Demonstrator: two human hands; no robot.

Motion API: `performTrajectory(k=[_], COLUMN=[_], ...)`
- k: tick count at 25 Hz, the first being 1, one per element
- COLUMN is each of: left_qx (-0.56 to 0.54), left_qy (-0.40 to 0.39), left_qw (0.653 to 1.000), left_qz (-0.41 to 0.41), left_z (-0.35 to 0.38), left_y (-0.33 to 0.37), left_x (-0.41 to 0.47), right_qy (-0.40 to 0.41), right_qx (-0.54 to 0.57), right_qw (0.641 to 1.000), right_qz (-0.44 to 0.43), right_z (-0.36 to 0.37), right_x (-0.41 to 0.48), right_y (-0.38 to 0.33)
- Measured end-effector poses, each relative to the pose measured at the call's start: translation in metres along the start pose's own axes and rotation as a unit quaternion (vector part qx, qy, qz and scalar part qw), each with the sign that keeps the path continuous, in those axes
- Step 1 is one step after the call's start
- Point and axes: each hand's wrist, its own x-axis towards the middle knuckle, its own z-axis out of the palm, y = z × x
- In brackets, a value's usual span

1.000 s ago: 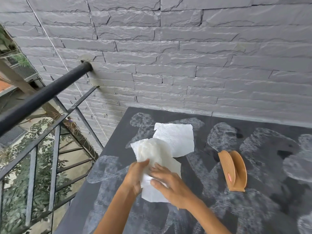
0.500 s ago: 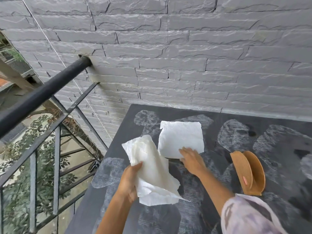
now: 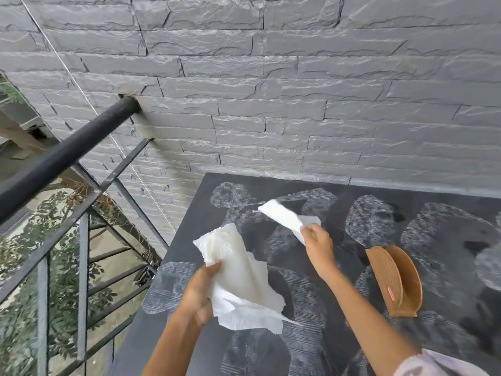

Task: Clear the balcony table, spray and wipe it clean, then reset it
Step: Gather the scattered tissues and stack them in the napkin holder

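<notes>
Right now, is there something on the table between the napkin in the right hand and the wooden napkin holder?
Nothing visible. The right hand holds the napkin above bare table, and the empty napkin holder stands apart to its right.

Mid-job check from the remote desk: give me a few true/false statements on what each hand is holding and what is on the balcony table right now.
1. The left hand grips a bunch of white paper towels. True.
2. The right hand is empty. False: it pinches a single white sheet, raised at an angle off the table.
3. The wooden napkin holder stands on the table to the right of both hands. True.
4. The napkin holder is full of napkins. False: none show in it.
5. A spray bottle stands on the table. False: none is visible.
</notes>
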Motion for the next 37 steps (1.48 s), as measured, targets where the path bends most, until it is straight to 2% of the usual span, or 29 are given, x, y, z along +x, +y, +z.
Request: performTrajectory(k=[2, 5, 7, 9, 11, 12, 14, 15, 17, 19, 21, 23, 25, 26, 27, 28, 29, 30, 31, 32, 34, 37], left_qx=[0.006, 0.032, 0.045, 0.062, 0.075, 0.078, 0.076, 0.077, 0.081, 0.114, 0.205, 0.298, 0.326, 0.327, 0.329, 0.334, 0.336, 0.334, 0.329, 0.321, 0.311, 0.288], left_qy=[-0.016, -0.041, -0.061, -0.084, -0.105, -0.116, -0.142, -0.148, -0.171, -0.214, -0.238, -0.224, -0.208, -0.210, -0.215, -0.222, -0.229, -0.236, -0.244, -0.252, -0.263, -0.269], left_qw=[1.000, 0.998, 0.996, 0.993, 0.990, 0.989, 0.986, 0.984, 0.978, 0.965, 0.946, 0.927, 0.922, 0.921, 0.919, 0.915, 0.912, 0.910, 0.910, 0.910, 0.911, 0.916], left_qz=[-0.017, -0.032, -0.049, -0.061, -0.056, -0.051, -0.050, -0.061, -0.091, -0.101, -0.082, -0.031, -0.001, 0.010, 0.024, 0.042, 0.055, 0.063, 0.068, 0.069, 0.068, 0.070], left_z=[0.009, 0.026, 0.039, 0.051, 0.057, 0.059, 0.062, 0.064, 0.067, 0.070, 0.070, 0.073, 0.076, 0.077, 0.079, 0.080, 0.080, 0.079, 0.079, 0.078, 0.077, 0.071], left_y=[0.006, 0.011, 0.013, 0.014, 0.013, 0.013, 0.015, 0.017, 0.017, 0.015, 0.011, 0.008, 0.008, 0.009, 0.012, 0.015, 0.018, 0.022, 0.027, 0.031, 0.041, 0.056], left_x=[-0.001, -0.005, -0.006, -0.008, -0.008, -0.007, -0.006, -0.007, -0.008, -0.011, -0.015, -0.019, -0.021, -0.023, -0.024, -0.025, -0.026, -0.027, -0.028, -0.029, -0.032, -0.035], right_qy=[-0.017, -0.058, -0.124, -0.203, -0.251, -0.239, -0.193, -0.187, -0.167, -0.144, -0.142, -0.130, -0.123, -0.141, -0.159, -0.159, -0.137, -0.095, -0.036, 0.009, 0.009, -0.059], right_qx=[0.059, 0.055, 0.018, -0.071, -0.200, -0.280, -0.403, -0.425, -0.445, -0.458, -0.480, -0.504, -0.497, -0.459, -0.381, -0.277, -0.169, -0.067, 0.023, 0.096, 0.226, 0.440], right_qw=[0.998, 0.990, 0.974, 0.946, 0.896, 0.850, 0.724, 0.686, 0.648, 0.626, 0.610, 0.604, 0.639, 0.687, 0.766, 0.856, 0.930, 0.978, 0.997, 0.995, 0.957, 0.848], right_qz=[-0.025, -0.120, -0.186, -0.241, -0.307, -0.377, -0.525, -0.560, -0.595, -0.614, -0.615, -0.604, -0.574, -0.546, -0.492, -0.407, -0.295, -0.176, -0.066, 0.030, 0.182, 0.289], right_z=[-0.012, -0.029, -0.038, -0.043, -0.042, -0.041, -0.036, -0.036, -0.040, -0.042, -0.041, -0.038, -0.038, -0.038, -0.038, -0.038, -0.037, -0.033, -0.030, -0.028, -0.024, -0.016], right_x=[-0.009, -0.034, -0.055, -0.074, -0.093, -0.102, -0.116, -0.122, -0.130, -0.134, -0.138, -0.143, -0.149, -0.153, -0.157, -0.160, -0.163, -0.164, -0.161, -0.155, -0.139, -0.121], right_y=[-0.021, -0.053, -0.066, -0.066, -0.052, -0.045, -0.022, -0.012, 0.002, 0.012, 0.016, 0.016, 0.018, 0.021, 0.023, 0.026, 0.028, 0.030, 0.032, 0.033, 0.035, 0.033])
